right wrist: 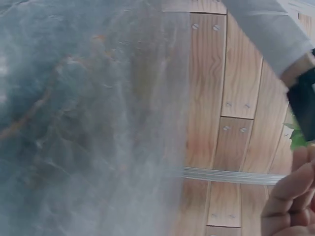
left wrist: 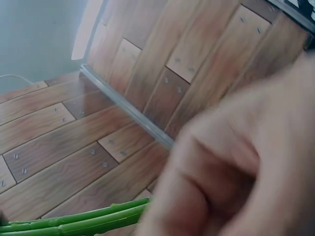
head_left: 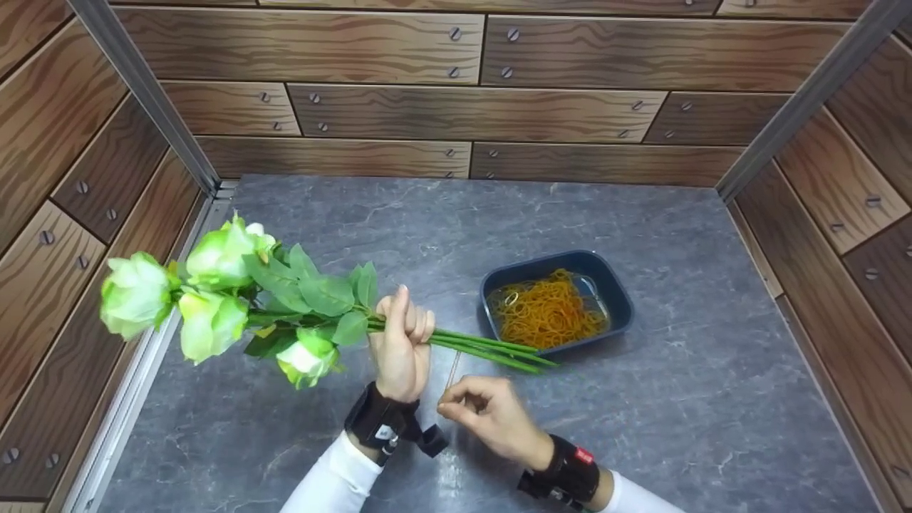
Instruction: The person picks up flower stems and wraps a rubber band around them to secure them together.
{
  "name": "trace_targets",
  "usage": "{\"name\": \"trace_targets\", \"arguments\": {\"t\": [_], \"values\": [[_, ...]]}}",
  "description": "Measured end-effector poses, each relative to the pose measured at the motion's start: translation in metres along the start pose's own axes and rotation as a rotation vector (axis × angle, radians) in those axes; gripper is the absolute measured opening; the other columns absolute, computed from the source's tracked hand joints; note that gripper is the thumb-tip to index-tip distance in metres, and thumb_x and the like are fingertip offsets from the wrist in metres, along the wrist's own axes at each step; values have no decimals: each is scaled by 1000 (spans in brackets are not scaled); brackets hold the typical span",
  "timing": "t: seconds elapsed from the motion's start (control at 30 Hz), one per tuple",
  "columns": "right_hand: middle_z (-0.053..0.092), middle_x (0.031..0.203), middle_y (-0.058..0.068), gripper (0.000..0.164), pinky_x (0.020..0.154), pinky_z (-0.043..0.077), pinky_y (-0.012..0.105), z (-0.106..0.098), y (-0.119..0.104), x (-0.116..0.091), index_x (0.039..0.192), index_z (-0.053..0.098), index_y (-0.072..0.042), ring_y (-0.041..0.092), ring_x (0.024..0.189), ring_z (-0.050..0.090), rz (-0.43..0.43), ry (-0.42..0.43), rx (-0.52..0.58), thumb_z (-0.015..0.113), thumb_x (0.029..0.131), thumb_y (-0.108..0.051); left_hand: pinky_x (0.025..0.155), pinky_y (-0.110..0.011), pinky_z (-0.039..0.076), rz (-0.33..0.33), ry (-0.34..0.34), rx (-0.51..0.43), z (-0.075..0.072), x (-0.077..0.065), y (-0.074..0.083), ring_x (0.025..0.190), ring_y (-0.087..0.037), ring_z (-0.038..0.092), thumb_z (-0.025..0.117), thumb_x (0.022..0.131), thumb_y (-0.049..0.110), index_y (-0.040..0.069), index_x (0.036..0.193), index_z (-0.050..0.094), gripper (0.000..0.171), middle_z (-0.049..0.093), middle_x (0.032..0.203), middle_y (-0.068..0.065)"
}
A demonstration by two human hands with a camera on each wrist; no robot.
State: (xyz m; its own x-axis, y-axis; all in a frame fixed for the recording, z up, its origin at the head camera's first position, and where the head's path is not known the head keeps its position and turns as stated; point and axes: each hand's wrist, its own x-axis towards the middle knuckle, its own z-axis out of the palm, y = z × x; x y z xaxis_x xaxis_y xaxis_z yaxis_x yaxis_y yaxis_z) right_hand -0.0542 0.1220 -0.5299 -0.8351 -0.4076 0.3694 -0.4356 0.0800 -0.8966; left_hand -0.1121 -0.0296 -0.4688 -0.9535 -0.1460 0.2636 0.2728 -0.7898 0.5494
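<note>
My left hand (head_left: 405,349) grips a bunch of artificial roses by their green stems (head_left: 491,348). Pale green-white blooms (head_left: 214,325) and leaves (head_left: 324,288) spread to the left of the fist, while the stem ends stick out to the right. Below those ends, my right hand (head_left: 495,417) pinches a thin rubber band (head_left: 453,370) between thumb and forefinger. The band runs taut up to the stems. In the left wrist view, stems (left wrist: 74,221) show at lower left beside a blurred hand. A bit of green leaf (right wrist: 297,137) appears at the right edge of the right wrist view.
A dark blue tub (head_left: 620,296) holds a heap of orange-yellow rubber bands (head_left: 548,313), with the stem ends overlapping its near rim in the head view. The grey marbled tabletop (head_left: 712,399) is enclosed by wood-patterned walls (head_left: 399,110) with metal corner posts (head_left: 805,100).
</note>
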Motion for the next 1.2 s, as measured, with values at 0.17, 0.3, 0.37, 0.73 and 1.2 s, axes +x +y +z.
{"name": "trace_targets", "arguments": {"t": [0.17,0.3,0.37,0.73,1.2], "values": [[75,79,4,6,50,45,12,-12,-15,4,91,76,-6,-3,58,50,-107,2,-201,79,92,-11,57,-32,10,30,-49,100,-12,0,-7,53,-16,11,53,111,24,13,70,19,55,15,59,0],[73,84,2,12,61,51,10,-27,-28,11,95,75,-8,6,63,60,-330,24,-427,81,87,-2,57,-33,11,22,-43,162,-20,0,-11,53,-17,12,55,110,26,10,69,16,59,16,58,0],[72,86,2,16,67,55,11,-35,-35,15,97,74,-8,9,67,64,-425,34,-503,81,86,1,56,-32,12,3,-30,189,-23,-1,-13,53,-16,12,57,109,26,9,69,16,60,17,57,1],[71,85,7,18,72,58,15,-85,-57,42,96,71,-2,16,70,68,-560,88,-543,78,82,7,52,-34,6,-134,-123,144,-32,-11,-23,51,-16,9,51,107,13,8,68,16,52,16,56,0],[68,80,6,9,51,38,17,-117,-19,61,92,72,-1,0,62,49,-162,172,-185,75,90,7,52,-24,5,-443,-205,-228,-21,-19,4,49,-7,10,56,107,15,18,71,14,55,12,59,7]]}}
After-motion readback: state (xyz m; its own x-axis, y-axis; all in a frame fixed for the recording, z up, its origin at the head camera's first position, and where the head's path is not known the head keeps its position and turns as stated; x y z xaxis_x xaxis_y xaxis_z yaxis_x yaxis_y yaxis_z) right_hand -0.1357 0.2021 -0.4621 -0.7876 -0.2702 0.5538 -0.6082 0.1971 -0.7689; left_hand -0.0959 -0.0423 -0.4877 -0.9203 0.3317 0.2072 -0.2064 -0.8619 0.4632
